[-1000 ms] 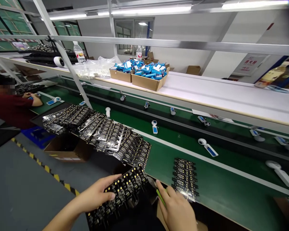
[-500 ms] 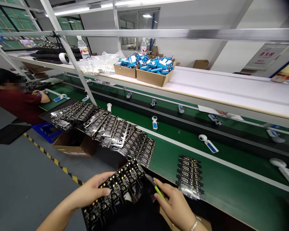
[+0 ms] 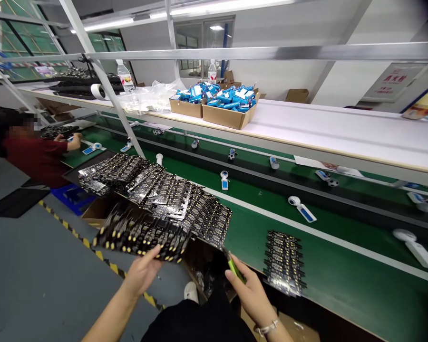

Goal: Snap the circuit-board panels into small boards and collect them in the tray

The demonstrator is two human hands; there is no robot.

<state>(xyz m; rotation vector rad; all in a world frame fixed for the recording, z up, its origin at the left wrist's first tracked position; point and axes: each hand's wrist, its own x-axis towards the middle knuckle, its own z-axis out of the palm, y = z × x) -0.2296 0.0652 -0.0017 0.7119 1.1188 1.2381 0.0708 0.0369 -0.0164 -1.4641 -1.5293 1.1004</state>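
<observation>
My left hand [image 3: 142, 273] grips a black circuit board panel [image 3: 139, 235] by its near edge, thumb on top. The panel is tilted, with rows of yellow-white squares along it, and is slightly blurred. Closed around green-handled pliers [image 3: 235, 270] is my right hand [image 3: 251, 292], their dark tip pointing up by the bench edge. Beyond the held panel, a long overlapping pile of circuit board panels [image 3: 160, 190] lies along the bench. A smaller stack of panels [image 3: 284, 261] sits to the right of the pliers.
White-and-blue handheld devices [image 3: 303, 210] lie spaced along the green bench [image 3: 342, 270]. Above is a white shelf [image 3: 306, 128] with cardboard boxes [image 3: 223, 121] of blue packs. A co-worker [image 3: 35, 152] sits at the far left. Open cartons [image 3: 92, 213] stand below the bench.
My left hand has swung the panel away from the pliers, leftward and toward the pile, turning it. My right hand still holds the pliers in nearly the same place.
</observation>
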